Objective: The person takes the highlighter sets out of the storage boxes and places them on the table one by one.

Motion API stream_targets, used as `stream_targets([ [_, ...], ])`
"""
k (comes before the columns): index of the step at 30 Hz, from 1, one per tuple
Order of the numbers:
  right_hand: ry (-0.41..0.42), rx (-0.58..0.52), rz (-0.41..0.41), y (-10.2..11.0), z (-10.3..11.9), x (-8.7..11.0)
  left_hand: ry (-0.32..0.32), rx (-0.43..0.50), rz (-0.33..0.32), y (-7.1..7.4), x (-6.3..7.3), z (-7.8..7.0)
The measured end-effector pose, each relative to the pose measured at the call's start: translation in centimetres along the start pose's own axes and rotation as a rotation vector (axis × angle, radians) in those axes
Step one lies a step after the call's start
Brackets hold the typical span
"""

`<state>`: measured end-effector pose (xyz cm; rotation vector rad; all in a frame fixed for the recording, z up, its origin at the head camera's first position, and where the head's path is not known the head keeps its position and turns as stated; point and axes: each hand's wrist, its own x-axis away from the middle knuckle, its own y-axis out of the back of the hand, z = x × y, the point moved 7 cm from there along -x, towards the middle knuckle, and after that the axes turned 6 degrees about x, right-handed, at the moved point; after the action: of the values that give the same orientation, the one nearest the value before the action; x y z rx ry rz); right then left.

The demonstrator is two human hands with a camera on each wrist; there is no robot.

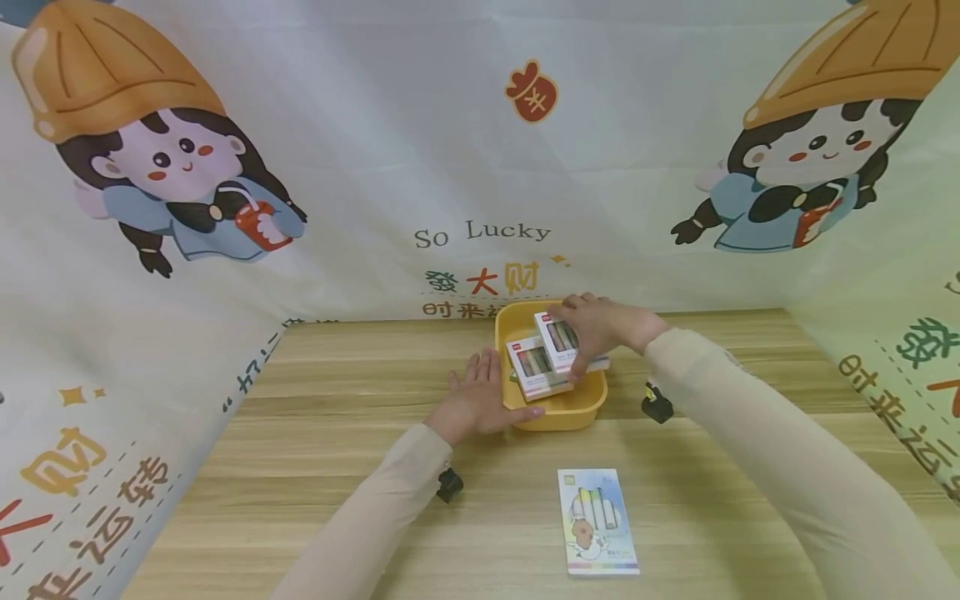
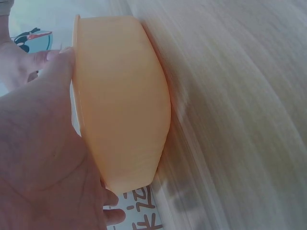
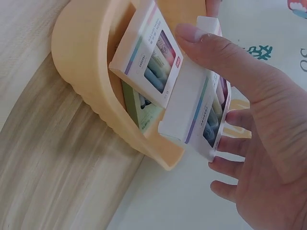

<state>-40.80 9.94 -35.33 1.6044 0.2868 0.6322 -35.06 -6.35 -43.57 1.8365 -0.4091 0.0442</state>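
A yellow plastic basket (image 1: 558, 421) stands near the back of the table. My right hand (image 1: 596, 327) grips a white windowed pen box (image 1: 561, 335) by its edges, thumb on one side and fingers on the other, over the basket's right side. Beside it a similar white box (image 1: 536, 367) lies tilted in the basket, above a green box (image 3: 139, 108) that is mostly hidden. My left hand (image 1: 480, 400) rests against the basket's left front corner, fingers straight along the outside and thumb stretched over the front rim. Coloured sticks show through the windows of both white boxes.
A flat box with markers pictured on it (image 1: 598, 522) lies on the wooden table (image 1: 337, 417), in front of the basket and between the forearms. Behind the basket hangs a printed white cloth (image 1: 360, 167), which also covers both sides.
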Motion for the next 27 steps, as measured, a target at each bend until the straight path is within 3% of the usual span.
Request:
stream_targets([
  [27,0.026,0.034,-0.014,0.0,-0.2,3.7,0.005,0.013,-0.003,0.2,0.3,-0.1],
])
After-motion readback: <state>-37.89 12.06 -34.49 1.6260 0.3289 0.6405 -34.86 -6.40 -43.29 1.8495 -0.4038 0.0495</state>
